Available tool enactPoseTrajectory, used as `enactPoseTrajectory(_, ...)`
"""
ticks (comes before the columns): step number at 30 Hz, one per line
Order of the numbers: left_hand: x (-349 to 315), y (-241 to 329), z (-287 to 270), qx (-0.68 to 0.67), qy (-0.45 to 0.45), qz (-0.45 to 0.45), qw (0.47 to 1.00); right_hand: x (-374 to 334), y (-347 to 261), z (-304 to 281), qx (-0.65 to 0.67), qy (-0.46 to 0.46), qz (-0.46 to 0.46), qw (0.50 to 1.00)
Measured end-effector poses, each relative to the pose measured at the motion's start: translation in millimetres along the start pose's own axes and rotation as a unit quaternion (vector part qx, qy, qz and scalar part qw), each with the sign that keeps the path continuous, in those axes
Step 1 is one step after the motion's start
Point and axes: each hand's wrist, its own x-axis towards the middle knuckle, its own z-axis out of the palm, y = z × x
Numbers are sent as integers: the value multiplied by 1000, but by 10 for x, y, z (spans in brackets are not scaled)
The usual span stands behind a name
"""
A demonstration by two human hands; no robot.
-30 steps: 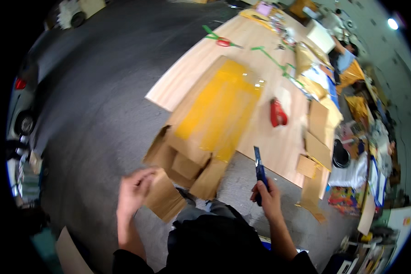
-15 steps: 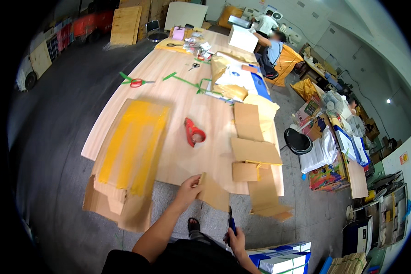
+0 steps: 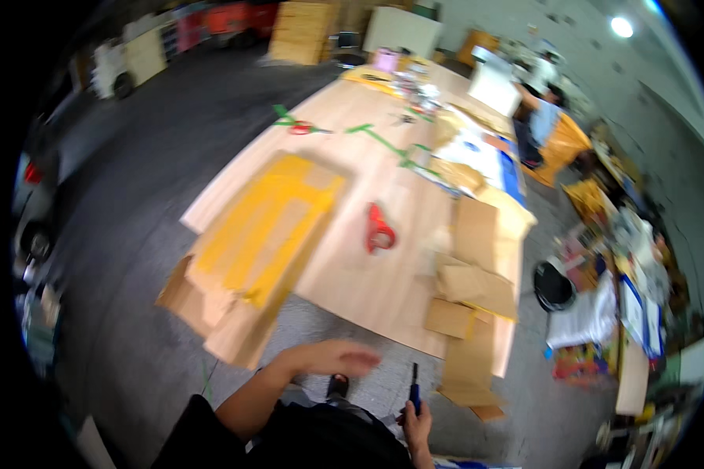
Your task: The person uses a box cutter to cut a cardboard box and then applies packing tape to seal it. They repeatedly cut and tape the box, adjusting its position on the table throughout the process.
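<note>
One long brown cardboard box (image 3: 264, 241), its top banded lengthwise with yellow tape (image 3: 228, 238), occupies the left. We see it resting on a pale wood-grain table (image 3: 352, 301), the flapped near end projecting past the edge; its long axis slopes from lower left to upper right, away from us. Beyond the far end we note red-handled scissors (image 3: 299, 127). To the right of the near end, and apart from it, we find the left hand (image 3: 340, 358), blurred, fingers extended; we make out nothing in its grasp. It is the nearer of the two hands, the box lying to its left and ahead. Farther up the table, ahead of this hand, sits a red ring-shaped tape dispenser (image 3: 379, 230). Next we locate the right hand (image 3: 417, 426), closed around a dark blue utility knife (image 3: 414, 399), its blade directed away from us; the box lies well to its left, with the left hand between. At far right, flat brown cardboard pieces (image 3: 471, 223) overlap in a column, the nearest overhanging the table edge.
</note>
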Motion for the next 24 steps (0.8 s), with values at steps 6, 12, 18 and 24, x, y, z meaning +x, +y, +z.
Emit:
enactPoseTrajectory(6, -2843, -819, -388, -283, 516, 73, 805, 10, -1060, 844, -28, -131, -86, 987)
enactPoseTrajectory(12, -3176, -1636, -1113, -19, 639, -66, 766, -331, -2191, 1985, -110, -267, -210, 934)
enactPoseTrajectory(18, -3253, -1687, -1395, -141, 549, -83, 820, -791, -3120, 2946, -235, -357, -329, 842)
enactPoseTrajectory(24, -3396, -1417, -1335, -173, 545, -50, 819, -1186, -3556, 3957, -392, -357, -537, 656)
